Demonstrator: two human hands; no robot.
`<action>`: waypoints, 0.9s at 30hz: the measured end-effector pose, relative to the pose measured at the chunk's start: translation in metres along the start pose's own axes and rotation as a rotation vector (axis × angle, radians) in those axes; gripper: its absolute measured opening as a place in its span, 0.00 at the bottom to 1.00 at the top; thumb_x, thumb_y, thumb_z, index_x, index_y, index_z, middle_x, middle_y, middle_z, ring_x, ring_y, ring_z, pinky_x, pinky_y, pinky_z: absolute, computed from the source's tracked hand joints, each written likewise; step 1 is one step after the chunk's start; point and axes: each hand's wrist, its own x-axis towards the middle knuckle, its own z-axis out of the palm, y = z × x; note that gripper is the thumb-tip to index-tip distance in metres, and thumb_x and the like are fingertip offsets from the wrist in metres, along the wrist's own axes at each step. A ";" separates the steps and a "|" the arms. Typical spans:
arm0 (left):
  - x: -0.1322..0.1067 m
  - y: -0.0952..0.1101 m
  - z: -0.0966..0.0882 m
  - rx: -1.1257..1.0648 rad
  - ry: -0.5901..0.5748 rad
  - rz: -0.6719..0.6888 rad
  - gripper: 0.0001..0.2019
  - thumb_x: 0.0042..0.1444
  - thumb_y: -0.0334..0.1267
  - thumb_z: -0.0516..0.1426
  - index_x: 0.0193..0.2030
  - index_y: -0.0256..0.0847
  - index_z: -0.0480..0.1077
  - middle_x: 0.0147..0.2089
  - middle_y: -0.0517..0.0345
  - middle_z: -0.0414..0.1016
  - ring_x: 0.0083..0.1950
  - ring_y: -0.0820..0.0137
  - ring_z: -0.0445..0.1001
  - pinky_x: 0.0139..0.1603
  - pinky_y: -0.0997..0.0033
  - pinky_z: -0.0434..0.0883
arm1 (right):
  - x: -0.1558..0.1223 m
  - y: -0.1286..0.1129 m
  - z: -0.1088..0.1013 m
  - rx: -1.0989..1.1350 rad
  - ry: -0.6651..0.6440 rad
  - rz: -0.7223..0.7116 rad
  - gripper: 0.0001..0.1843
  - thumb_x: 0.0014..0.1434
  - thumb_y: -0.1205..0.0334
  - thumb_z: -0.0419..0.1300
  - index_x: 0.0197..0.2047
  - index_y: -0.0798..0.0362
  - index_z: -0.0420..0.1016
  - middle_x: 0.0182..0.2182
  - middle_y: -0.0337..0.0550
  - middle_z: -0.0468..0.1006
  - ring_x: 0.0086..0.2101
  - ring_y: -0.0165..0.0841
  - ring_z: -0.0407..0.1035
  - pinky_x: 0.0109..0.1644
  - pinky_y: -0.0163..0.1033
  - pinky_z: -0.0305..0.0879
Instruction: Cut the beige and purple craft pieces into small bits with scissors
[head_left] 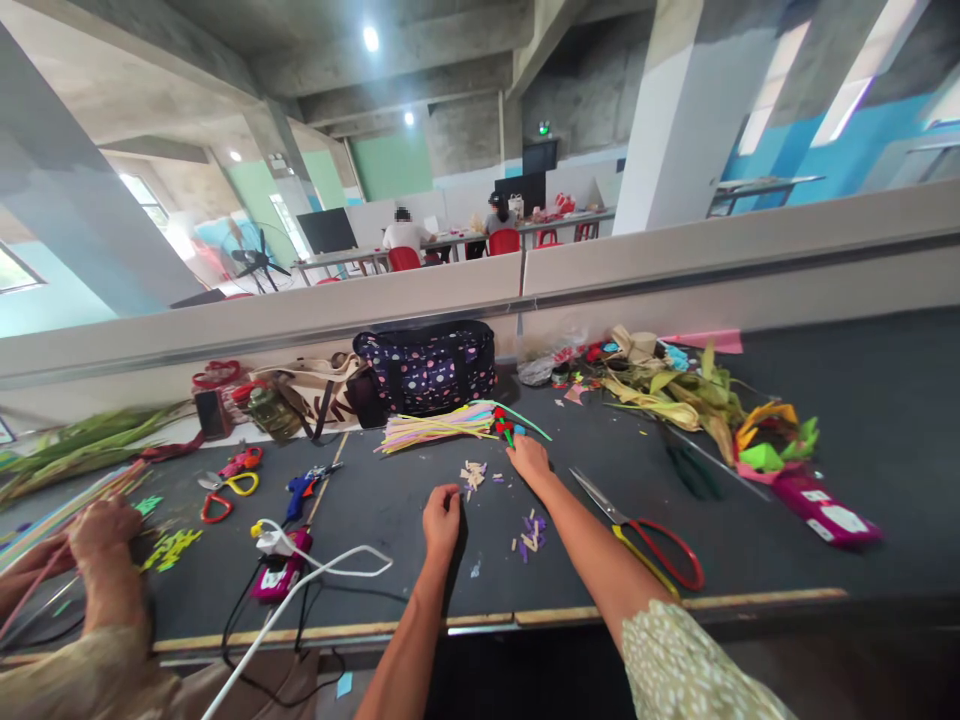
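Note:
My left hand (441, 517) rests on the dark table top (390, 505) with its fingers curled in, close to a small heap of pale cut bits (473, 476). My right hand (529, 460) reaches further out, fingers closed around the end of a small bunch of coloured pieces in red, green and blue (505, 426). Just beyond lies a bundle of pastel strips (435, 425). Purple and tan scraps (532, 532) lie beside my right forearm.
Red-and-yellow scissors (646, 541) lie to the right. A dotted dark bag (427, 367) stands at the back, leaves and paper scraps (697, 400) at the far right. At the left are a glue gun (306, 486), small scissors (229, 493), a white cable (315, 570) and another person's hands (101, 540).

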 end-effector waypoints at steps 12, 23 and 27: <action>0.002 -0.006 0.002 -0.053 0.027 -0.014 0.09 0.52 0.38 0.54 0.36 0.42 0.75 0.36 0.54 0.78 0.38 0.65 0.75 0.44 0.63 0.71 | 0.022 0.035 -0.019 -0.010 -0.029 0.060 0.19 0.62 0.53 0.56 0.53 0.53 0.68 0.50 0.46 0.71 0.45 0.34 0.69 0.48 0.46 0.68; 0.001 -0.003 0.002 -0.079 0.020 -0.022 0.09 0.52 0.38 0.54 0.36 0.42 0.74 0.36 0.54 0.78 0.40 0.64 0.75 0.46 0.62 0.70 | 0.029 0.076 -0.031 0.028 0.085 0.148 0.19 0.63 0.53 0.56 0.54 0.53 0.67 0.50 0.46 0.71 0.46 0.34 0.69 0.49 0.47 0.68; 0.001 -0.004 0.002 -0.092 0.021 -0.031 0.09 0.52 0.39 0.53 0.36 0.41 0.74 0.36 0.54 0.78 0.40 0.64 0.75 0.45 0.62 0.70 | 0.044 0.073 -0.037 0.058 0.080 0.159 0.19 0.63 0.53 0.56 0.53 0.54 0.68 0.50 0.46 0.71 0.46 0.34 0.69 0.49 0.47 0.68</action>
